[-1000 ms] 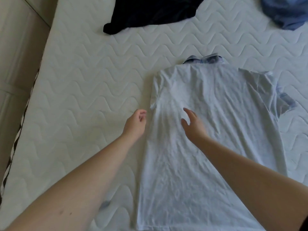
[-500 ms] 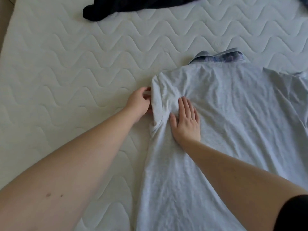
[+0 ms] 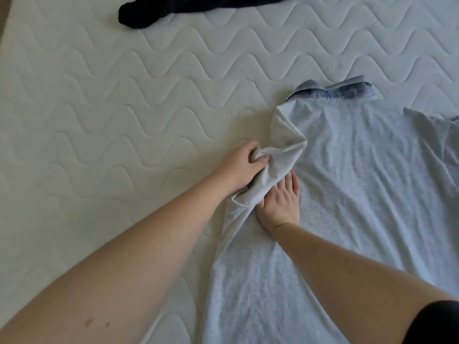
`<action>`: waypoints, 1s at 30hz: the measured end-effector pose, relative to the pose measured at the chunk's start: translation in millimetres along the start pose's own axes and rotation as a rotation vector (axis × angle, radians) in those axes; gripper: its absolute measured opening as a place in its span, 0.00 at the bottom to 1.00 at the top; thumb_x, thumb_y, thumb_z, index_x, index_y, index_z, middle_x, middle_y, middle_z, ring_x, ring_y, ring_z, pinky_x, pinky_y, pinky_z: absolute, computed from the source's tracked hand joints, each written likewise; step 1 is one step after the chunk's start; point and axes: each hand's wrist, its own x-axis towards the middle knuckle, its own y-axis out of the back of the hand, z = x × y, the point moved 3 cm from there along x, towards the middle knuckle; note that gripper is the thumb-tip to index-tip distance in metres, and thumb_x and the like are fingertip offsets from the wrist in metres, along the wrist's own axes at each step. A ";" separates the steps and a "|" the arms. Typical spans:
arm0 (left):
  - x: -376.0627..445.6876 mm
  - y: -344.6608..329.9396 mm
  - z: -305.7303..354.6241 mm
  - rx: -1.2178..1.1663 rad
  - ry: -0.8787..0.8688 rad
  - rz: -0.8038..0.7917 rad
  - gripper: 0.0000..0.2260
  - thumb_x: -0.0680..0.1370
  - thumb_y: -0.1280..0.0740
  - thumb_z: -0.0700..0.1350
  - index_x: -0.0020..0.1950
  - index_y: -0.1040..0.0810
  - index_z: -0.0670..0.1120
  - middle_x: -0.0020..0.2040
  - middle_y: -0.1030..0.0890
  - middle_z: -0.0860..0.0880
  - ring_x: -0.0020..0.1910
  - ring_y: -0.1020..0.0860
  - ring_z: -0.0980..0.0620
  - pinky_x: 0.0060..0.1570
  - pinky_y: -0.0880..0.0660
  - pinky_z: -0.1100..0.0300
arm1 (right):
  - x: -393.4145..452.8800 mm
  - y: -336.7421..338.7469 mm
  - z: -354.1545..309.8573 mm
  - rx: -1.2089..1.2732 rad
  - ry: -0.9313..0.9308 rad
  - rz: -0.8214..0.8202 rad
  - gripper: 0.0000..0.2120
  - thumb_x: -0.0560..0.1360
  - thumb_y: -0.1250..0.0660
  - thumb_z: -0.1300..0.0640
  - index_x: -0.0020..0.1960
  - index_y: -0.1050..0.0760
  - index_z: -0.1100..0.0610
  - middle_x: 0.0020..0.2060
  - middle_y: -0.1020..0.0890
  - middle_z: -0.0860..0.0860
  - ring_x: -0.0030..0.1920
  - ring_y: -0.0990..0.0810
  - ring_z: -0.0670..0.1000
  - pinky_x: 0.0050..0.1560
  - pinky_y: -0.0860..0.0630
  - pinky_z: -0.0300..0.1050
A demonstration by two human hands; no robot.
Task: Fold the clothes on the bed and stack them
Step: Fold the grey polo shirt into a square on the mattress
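A pale grey polo shirt point(image 3: 347, 194) is laid back-up on the quilted white bed point(image 3: 124, 108), its collar point(image 3: 332, 91) pointing away from the person and its hem running out of the lower edge of the view. The step in hand appears to be the first lengthwise fold of this shirt: its left shoulder and sleeve are gathered and lifted off the mattress, and turned partly inward over the back panel.

The left hand point(image 3: 244, 167) is closed round that bunched sleeve fabric, with the thumb and curled fingers pinching it. The right hand point(image 3: 282, 203) is laid flat on the shirt just beside the raised cloth, fingers straight and together, pressing the panel down; nothing is held by it. It seems to be serving as the line along which the fold is to be made.

For the next move, the gathered side would probably need to be carried across over the flat hand and laid down smoothly, the sleeve being kept tucked inside, after which the pressing hand could be drawn out. The shirt's right side is partly cut off by the frame edge, so its state cannot be fully told.

A dark garment point(image 3: 188, 7) lies well apart at the top of the bed, not yet folded. No stack is seen in view.
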 end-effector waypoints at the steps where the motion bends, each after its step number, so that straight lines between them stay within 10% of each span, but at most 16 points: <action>1: -0.3 8.4 -1.6 -0.023 0.028 0.092 0.12 0.78 0.33 0.46 0.40 0.33 0.48 0.33 0.30 0.52 0.32 0.33 0.53 0.36 0.38 0.56 | 0.3 0.2 -0.7 0.007 -0.004 0.011 0.33 0.78 0.56 0.40 0.80 0.49 0.54 0.79 0.44 0.52 0.78 0.52 0.50 0.76 0.65 0.43; 7: -5.6 97.4 -26.7 0.098 0.073 0.500 0.14 0.75 0.28 0.54 0.52 0.28 0.48 0.39 0.26 0.54 0.38 0.28 0.52 0.37 0.38 0.63 | 2.2 1.1 -2.9 -0.002 0.001 0.044 0.31 0.79 0.55 0.43 0.80 0.48 0.51 0.79 0.47 0.49 0.79 0.53 0.48 0.77 0.58 0.47; 14: -22.0 177.8 -75.9 0.608 0.296 0.313 0.20 0.74 0.32 0.64 0.43 0.16 0.47 0.38 0.18 0.45 0.42 0.20 0.43 0.42 0.25 0.55 | 3.5 -4.7 -0.4 -0.036 -0.003 0.035 0.30 0.80 0.53 0.43 0.80 0.50 0.49 0.80 0.49 0.48 0.79 0.55 0.47 0.77 0.60 0.47; 17: -33.5 172.7 -88.1 0.380 0.263 0.128 0.18 0.73 0.27 0.58 0.32 0.24 0.47 0.32 0.25 0.50 0.34 0.27 0.48 0.32 0.32 0.61 | 3.0 -5.7 -0.7 -0.045 -0.014 0.031 0.30 0.79 0.53 0.43 0.80 0.50 0.49 0.80 0.50 0.48 0.79 0.56 0.47 0.77 0.60 0.47; 20: -42.3 164.2 -92.2 0.163 0.206 0.105 0.12 0.70 0.22 0.48 0.48 0.20 0.47 0.47 0.21 0.50 0.45 0.24 0.52 0.46 0.28 0.60 | 2.9 -5.9 -1.9 -0.049 -0.023 0.024 0.30 0.79 0.54 0.43 0.80 0.50 0.49 0.80 0.51 0.47 0.79 0.56 0.47 0.77 0.61 0.47; 30: -28.5 173.6 -79.2 0.209 0.178 0.596 0.08 0.76 0.29 0.50 0.51 0.21 0.49 0.42 0.22 0.51 0.40 0.25 0.53 0.42 0.33 0.61 | 2.4 -4.8 -2.7 -0.066 -0.018 0.025 0.30 0.79 0.54 0.42 0.80 0.52 0.49 0.80 0.51 0.48 0.79 0.57 0.47 0.76 0.63 0.45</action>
